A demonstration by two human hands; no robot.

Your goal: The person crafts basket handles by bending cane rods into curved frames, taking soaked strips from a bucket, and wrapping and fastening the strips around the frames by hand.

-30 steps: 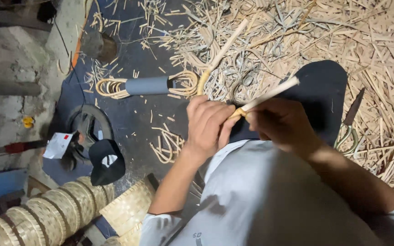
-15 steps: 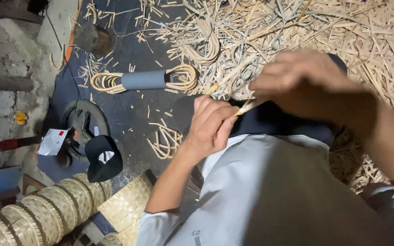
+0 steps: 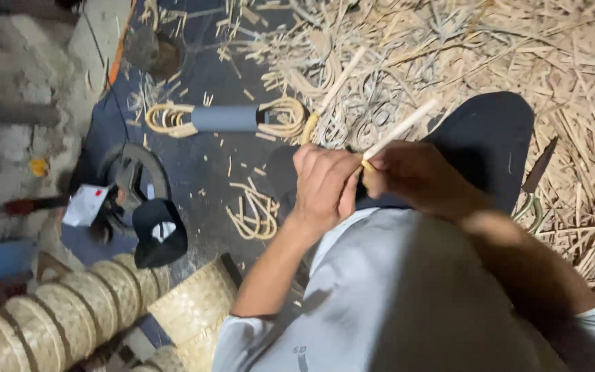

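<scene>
Two hands clamp pale cane strip [image 3: 399, 131]: left hand [image 3: 325, 186] fisted round base, right hand [image 3: 414, 176] pinching beside; strip straight, slanting up-right.

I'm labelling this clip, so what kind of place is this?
Probably a basket-weaving workshop floor: pale cane shavings lie heaped about, woven baskets are stacked nearby, and both hands grip a cane strip.

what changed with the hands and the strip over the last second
The right hand, which half a second ago was raised toward the camera and covered most of the pale strip, has dropped back beside the left hand, so the strip shows again, slanting up to the right. Both hands kept hold of it. The looped bundle on the dark mat stayed put.
</scene>
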